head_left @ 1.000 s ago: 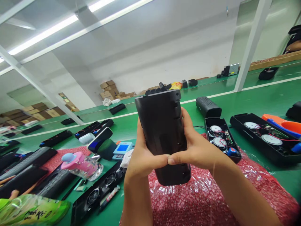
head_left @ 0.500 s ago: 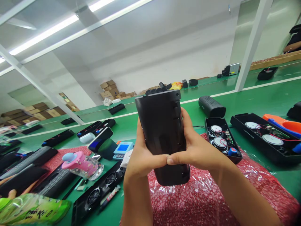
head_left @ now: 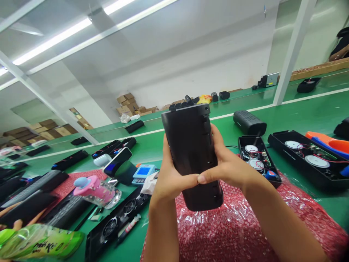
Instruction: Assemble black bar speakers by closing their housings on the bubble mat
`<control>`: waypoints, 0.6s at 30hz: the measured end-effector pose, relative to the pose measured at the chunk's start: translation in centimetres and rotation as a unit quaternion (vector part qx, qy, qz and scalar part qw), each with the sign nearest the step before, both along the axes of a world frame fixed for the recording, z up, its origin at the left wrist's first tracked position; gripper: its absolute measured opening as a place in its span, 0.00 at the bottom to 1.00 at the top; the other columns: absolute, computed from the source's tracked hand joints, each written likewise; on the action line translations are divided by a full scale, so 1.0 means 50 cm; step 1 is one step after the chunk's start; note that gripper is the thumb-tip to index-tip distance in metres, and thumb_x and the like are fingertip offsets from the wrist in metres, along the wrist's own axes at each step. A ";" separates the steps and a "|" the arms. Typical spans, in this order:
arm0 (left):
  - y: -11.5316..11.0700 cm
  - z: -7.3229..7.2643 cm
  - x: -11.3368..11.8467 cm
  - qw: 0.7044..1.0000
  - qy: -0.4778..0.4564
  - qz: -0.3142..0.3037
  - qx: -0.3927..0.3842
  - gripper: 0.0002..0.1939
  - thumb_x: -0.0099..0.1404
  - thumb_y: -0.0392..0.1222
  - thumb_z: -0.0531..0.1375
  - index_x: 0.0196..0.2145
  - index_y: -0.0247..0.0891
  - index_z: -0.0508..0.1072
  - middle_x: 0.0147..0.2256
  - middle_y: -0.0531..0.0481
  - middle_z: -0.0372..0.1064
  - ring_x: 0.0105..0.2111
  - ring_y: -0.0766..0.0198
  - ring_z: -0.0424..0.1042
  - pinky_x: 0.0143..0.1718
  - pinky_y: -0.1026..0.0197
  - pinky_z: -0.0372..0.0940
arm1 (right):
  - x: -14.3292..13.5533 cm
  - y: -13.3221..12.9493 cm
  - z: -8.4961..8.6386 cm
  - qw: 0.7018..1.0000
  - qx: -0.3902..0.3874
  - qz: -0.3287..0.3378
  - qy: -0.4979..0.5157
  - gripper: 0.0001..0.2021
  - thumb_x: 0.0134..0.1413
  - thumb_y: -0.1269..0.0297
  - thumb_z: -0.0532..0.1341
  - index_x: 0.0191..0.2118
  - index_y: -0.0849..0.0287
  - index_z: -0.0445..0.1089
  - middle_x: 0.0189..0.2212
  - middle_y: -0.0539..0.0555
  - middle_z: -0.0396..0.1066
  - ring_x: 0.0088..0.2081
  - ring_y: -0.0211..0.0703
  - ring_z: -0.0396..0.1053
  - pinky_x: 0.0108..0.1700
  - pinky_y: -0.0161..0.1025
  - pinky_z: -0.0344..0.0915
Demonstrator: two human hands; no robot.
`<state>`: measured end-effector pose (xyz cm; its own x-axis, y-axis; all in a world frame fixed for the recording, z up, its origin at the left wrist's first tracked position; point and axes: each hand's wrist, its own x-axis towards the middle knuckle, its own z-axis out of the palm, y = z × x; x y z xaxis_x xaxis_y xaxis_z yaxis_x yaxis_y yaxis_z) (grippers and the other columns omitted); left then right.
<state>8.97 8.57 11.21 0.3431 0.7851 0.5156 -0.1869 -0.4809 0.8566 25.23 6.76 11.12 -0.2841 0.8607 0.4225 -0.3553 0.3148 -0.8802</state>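
A black speaker housing is held upright in front of me, above a sheet of red bubble wrap. My left hand is closed on its left side, and my right hand grips the right side. Both thumbs meet across the near face; most of the other fingers are hidden behind it. Right of my hands lies an open speaker case with round drivers and red wires showing. Behind that case sits a closed black speaker with a patterned face.
A larger open speaker case lies at the right beside an orange and blue object. At left are a pink bottle, a green bottle, a black panel and a light-blue meter. Another person's hand touches a speaker.
Both hands and the housing have shifted slightly to the right. The grip stays the same, with thumbs still touching.
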 end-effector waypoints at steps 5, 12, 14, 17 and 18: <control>0.036 -0.007 -0.015 0.995 0.000 -0.089 -0.048 0.57 0.52 0.50 0.71 0.69 0.52 0.41 0.67 0.44 0.52 0.64 0.44 0.57 0.61 0.43 0.61 | 0.033 0.038 0.005 0.993 -0.090 0.031 0.064 0.58 0.31 0.76 0.72 0.67 0.46 0.40 0.59 0.56 0.64 0.55 0.53 0.68 0.55 0.49 0.69; 0.101 -0.060 0.018 0.983 -0.099 -0.086 -0.125 0.43 0.50 0.52 0.71 0.61 0.49 0.61 0.59 0.47 0.65 0.58 0.49 0.67 0.58 0.48 0.65 | 0.089 0.089 -0.023 0.986 -0.055 0.064 0.144 0.39 0.31 0.69 0.73 0.54 0.53 0.62 0.48 0.53 0.74 0.49 0.50 0.73 0.45 0.41 0.73; 0.104 -0.083 0.040 0.967 -0.099 -0.099 -0.212 0.39 0.51 0.62 0.66 0.57 0.43 0.66 0.54 0.44 0.71 0.56 0.46 0.69 0.56 0.45 0.67 | 0.087 0.100 -0.031 0.985 -0.052 0.057 0.157 0.38 0.31 0.66 0.73 0.53 0.52 0.62 0.48 0.53 0.73 0.51 0.53 0.72 0.46 0.45 0.73; 0.109 -0.096 0.051 0.941 -0.106 -0.086 -0.310 0.35 0.53 0.70 0.59 0.46 0.37 0.73 0.45 0.41 0.76 0.52 0.42 0.72 0.53 0.42 0.68 | 0.074 0.116 -0.039 0.984 -0.060 0.017 0.165 0.36 0.33 0.62 0.73 0.52 0.51 0.62 0.51 0.53 0.72 0.55 0.54 0.70 0.54 0.52 0.70; 0.112 -0.093 0.049 0.935 -0.114 -0.075 -0.326 0.34 0.52 0.69 0.60 0.44 0.37 0.74 0.43 0.41 0.77 0.51 0.42 0.73 0.52 0.41 0.69 | 0.069 0.120 -0.040 0.985 -0.058 -0.014 0.159 0.34 0.35 0.61 0.73 0.51 0.51 0.62 0.52 0.54 0.71 0.56 0.53 0.68 0.57 0.52 0.67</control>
